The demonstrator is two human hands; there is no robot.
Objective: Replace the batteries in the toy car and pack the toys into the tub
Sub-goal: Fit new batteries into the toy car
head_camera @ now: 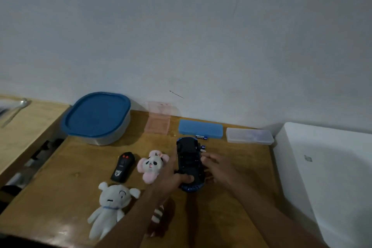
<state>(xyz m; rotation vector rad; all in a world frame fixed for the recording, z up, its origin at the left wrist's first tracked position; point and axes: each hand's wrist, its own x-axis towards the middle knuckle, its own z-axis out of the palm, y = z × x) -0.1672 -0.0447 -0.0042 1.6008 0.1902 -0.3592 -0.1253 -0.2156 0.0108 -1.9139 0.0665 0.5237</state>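
Dim, bluish light. Wooden table (84,159) in front of me. Behind it is a bare pale wall (201,26) with one thin dark scratch (176,94) low down. Left of the table is a lighter wooden surface (34,125). Just beside the table on the right is a white box-shaped unit (332,177).

The toy car (189,164) showed a black underside and blue bodywork. The tub (104,140) was silvery under a blue lid (96,115). The remote (122,167) was black with red buttons and a white emblem. The panda (152,165) was white, pink-edged, with black eye patches. The bear (109,205) was white with a blue collar. The table (231,197) was tan wood.
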